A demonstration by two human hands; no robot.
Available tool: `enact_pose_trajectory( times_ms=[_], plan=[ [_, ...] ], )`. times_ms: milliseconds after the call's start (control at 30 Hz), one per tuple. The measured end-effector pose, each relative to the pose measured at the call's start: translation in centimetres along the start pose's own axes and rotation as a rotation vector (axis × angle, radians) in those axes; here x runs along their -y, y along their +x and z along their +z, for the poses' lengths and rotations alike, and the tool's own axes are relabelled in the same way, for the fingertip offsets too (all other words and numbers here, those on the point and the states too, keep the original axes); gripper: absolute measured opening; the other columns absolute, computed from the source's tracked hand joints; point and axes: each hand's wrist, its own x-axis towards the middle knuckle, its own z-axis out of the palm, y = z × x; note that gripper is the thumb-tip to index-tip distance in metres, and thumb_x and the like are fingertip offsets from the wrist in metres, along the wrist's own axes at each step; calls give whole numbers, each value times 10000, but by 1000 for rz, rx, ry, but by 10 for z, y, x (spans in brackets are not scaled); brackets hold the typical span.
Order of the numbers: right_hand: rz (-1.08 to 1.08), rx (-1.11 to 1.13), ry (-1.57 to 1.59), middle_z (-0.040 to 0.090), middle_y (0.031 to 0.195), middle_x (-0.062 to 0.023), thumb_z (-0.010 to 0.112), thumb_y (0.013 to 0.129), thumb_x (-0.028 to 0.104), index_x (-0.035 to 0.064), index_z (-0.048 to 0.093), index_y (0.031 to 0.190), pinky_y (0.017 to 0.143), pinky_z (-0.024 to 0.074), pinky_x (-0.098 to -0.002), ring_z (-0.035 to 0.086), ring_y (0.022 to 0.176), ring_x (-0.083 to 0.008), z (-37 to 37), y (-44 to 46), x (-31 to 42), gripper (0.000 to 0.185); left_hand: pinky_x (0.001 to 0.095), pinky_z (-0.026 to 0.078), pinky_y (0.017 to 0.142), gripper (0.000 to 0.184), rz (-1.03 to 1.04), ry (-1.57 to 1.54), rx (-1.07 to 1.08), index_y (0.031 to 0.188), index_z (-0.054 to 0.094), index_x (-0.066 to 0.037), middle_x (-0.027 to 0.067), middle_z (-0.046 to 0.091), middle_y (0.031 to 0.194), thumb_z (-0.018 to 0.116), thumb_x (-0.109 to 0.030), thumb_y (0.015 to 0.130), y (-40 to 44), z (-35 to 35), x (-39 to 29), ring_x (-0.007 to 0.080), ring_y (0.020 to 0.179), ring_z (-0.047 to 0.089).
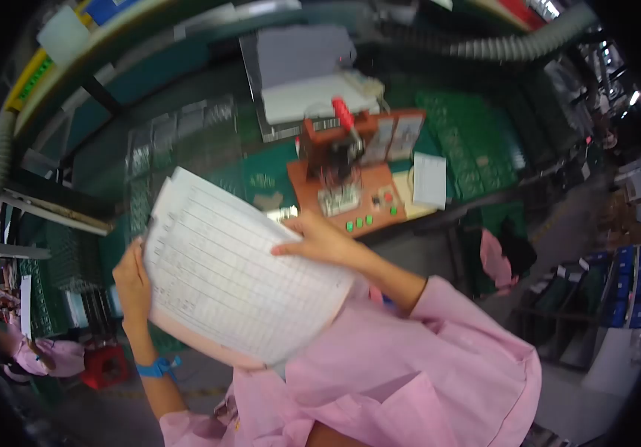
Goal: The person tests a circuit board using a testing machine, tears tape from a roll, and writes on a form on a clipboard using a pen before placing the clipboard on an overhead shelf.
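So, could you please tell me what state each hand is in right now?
Left hand: closed, holding the papers by their left edge.
Right hand: on the papers' upper right edge; whether it grips cannot be told.

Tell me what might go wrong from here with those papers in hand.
The paper sheets could bend or slip: the left hand holds them at one side and the right hand at the far edge, with no hand on the near edge. The right hand also looks close to the fixture's green buttons, so it might brush one. Last, the sheets block part of the view below, so something there could be overlooked.
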Motion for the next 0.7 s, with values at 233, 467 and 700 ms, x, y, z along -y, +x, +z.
enact_pose_trajectory(
  times_ms=[233,467,700],
  plan=[
    [-13,-380,-236,629,709,-59,686,670,127,6,661,847,549,439,-222,532,562,-113,-136,-49,56,215,341,459,637,200,-64,-30,32,976,554,57,171,617,911,440,-41,843,5,-3,-4,294,697,585],
    [-438,-776,131,615,785,-83,667,741,180,-22,562,971,504,458,-175,569,600,-97,-331,-34,131,324,337,456,605,196,-59,-22,-6,963,559,55,168,622,857,440,-45,842,19,8,-11,291,647,577],
    [-547,-736,150,601,892,-150,619,773,219,-19,482,1079,545,509,-278,607,699,-190,-442,64,198,411,336,455,595,193,-78,-39,-31,955,561,56,165,625,835,439,-43,841,26,9,-16,286,627,577]
  ],
)
